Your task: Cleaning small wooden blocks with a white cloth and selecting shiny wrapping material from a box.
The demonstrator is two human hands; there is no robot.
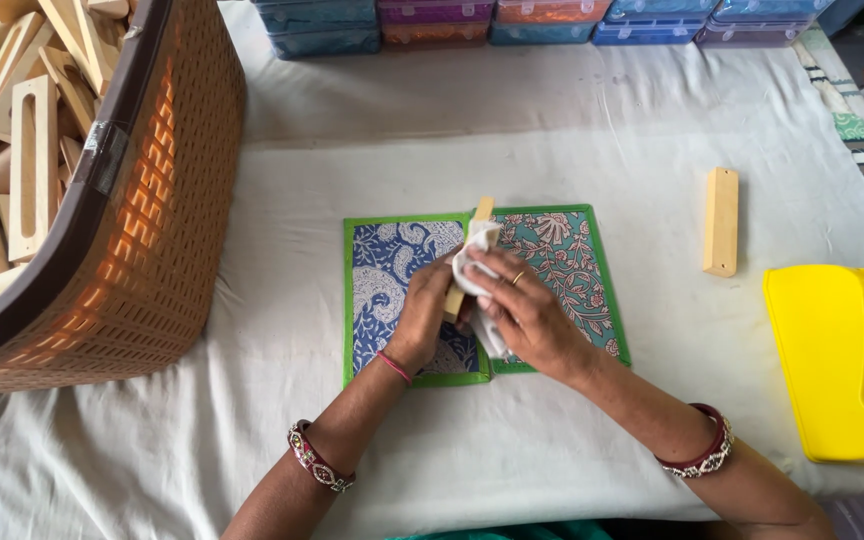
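A narrow wooden block (466,262), pale and slim, is held upright-tilted at the middle of the counter (552,130), over a patterned cloth mat (572,250) edged in green, half blue print and half teal floral print. The left hand (427,315) grips the lower part of the block, fingers curled closed around it. The right hand (522,310) presses a white cloth (477,245) against the block, fingers closed on the cloth, which wraps over the block's upper side; only the block's top end shows above it. Both wrists wear dark red bangles. To the right of the mat, well apart from the hands, a second wooden block (720,220) lies flat on the white covering of the counter. Further right, at the edge, sits a bright yellow plastic device (832,360), partly cut off by the picture. At the far left stands a large brown woven basket (152,200), tilted toward the viewer and filled with many more pale wooden pieces (22,150), some with long slots cut through them. Along the far edge of the counter, a row of coloured plastic boxes (542,22) in blue, purple and orange is lined up side by side; their contents cannot be made out.
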